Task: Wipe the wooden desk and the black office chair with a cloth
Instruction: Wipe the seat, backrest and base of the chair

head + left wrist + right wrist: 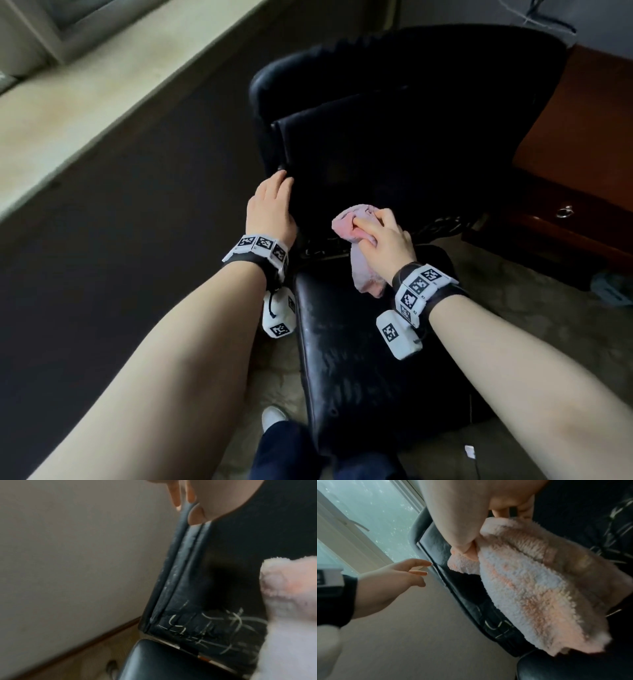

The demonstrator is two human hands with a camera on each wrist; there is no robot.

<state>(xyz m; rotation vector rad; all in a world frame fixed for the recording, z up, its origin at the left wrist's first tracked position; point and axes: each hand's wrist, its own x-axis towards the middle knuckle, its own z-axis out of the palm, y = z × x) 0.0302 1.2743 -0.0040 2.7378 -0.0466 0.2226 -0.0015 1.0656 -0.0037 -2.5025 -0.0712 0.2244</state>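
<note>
bunching the soft, limp cloth in our curled right hand; left hand rests loose-fingered on the chair edge.

Fluffy pink cloth bunched on black chair — cracked leather

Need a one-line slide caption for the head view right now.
Right hand presses a bunched pink cloth onto the black office chair while the left hand steadies its edge.

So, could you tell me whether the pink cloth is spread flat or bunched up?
Bunched up: the fluffy pink cloth is crumpled in the right hand, one end hanging loose.
</note>
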